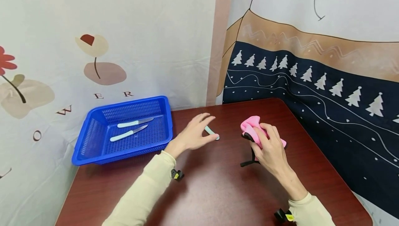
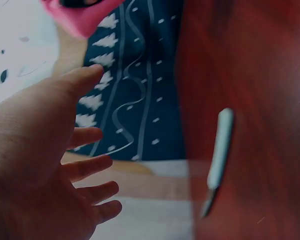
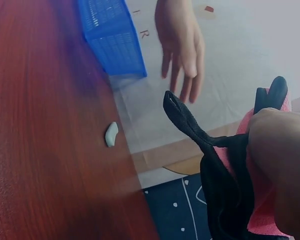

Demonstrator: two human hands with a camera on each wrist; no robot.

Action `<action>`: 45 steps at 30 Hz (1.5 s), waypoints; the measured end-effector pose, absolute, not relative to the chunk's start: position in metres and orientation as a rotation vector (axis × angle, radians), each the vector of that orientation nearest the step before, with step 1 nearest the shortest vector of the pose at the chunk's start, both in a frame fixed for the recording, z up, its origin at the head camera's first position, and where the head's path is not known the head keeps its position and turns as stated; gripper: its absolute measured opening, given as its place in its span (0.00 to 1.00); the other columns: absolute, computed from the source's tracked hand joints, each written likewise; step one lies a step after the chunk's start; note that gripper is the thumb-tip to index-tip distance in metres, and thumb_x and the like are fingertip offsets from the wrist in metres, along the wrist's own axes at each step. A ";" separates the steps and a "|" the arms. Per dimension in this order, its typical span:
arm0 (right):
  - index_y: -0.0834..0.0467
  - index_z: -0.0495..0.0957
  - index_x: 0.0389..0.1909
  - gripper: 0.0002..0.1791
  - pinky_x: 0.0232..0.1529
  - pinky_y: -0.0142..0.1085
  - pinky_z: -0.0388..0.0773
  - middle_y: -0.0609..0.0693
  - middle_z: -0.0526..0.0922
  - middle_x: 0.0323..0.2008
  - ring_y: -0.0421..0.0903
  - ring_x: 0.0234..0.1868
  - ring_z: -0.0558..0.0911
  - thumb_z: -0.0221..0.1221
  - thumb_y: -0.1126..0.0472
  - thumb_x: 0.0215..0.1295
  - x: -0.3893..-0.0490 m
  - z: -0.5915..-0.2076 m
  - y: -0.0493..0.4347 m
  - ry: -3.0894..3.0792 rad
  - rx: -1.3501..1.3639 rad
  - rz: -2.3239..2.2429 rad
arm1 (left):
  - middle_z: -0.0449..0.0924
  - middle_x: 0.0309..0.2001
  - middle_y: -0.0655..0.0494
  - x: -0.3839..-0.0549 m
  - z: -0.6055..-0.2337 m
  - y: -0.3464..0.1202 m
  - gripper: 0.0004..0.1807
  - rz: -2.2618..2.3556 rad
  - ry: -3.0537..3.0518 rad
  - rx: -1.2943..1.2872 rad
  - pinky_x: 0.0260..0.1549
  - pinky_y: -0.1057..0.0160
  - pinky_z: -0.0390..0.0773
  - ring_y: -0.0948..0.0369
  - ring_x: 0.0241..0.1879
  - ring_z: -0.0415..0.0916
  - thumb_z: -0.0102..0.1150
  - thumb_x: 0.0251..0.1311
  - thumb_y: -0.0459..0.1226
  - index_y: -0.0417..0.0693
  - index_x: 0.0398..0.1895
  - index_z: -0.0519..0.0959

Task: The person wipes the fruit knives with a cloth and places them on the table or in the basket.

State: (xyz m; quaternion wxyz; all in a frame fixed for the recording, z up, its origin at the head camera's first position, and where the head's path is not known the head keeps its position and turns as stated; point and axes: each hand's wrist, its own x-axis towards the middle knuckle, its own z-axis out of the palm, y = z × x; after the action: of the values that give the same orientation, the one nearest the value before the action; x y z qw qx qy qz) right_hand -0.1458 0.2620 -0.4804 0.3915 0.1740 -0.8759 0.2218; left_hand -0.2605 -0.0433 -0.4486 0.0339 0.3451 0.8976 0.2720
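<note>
My right hand [image 1: 272,149] grips a bunched pink cloth [image 1: 251,123] with black trim and a black hanging loop [image 3: 182,115]. In the left wrist view, part of the pink cloth [image 2: 80,20] shows at the top. My left hand [image 1: 194,132] is held above the table with fingers spread and nothing in it. Below it lies a knife [image 2: 221,150] with a pale mint handle; in the head view the hand partly covers this knife [image 1: 212,132]. Two more pale-handled knives, one nearer [image 1: 127,134] and one farther [image 1: 135,123], lie in the blue basket [image 1: 124,156].
The blue plastic basket stands at the left back of the dark red-brown table [image 1: 212,191]. A pale printed curtain [image 1: 156,45] hangs behind the table, and a navy hanging with white trees [image 1: 311,97] runs along the right edge.
</note>
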 end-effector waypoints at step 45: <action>0.62 0.88 0.57 0.25 0.41 0.47 0.85 0.60 0.84 0.55 0.54 0.53 0.78 0.79 0.65 0.58 -0.143 -0.494 0.270 -2.408 0.537 0.493 | 0.82 0.43 0.42 -0.295 -0.559 -0.023 0.07 0.632 3.063 0.808 0.43 0.43 0.87 0.41 0.43 0.83 0.71 0.65 0.29 0.43 0.38 0.80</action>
State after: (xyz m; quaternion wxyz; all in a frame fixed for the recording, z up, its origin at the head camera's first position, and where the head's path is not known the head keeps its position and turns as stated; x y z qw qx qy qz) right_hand -0.1434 0.2696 -0.4943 0.3075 0.2031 -0.9107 0.1864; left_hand -0.2952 -0.0228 -0.5585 -0.0444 0.2498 0.9474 0.1953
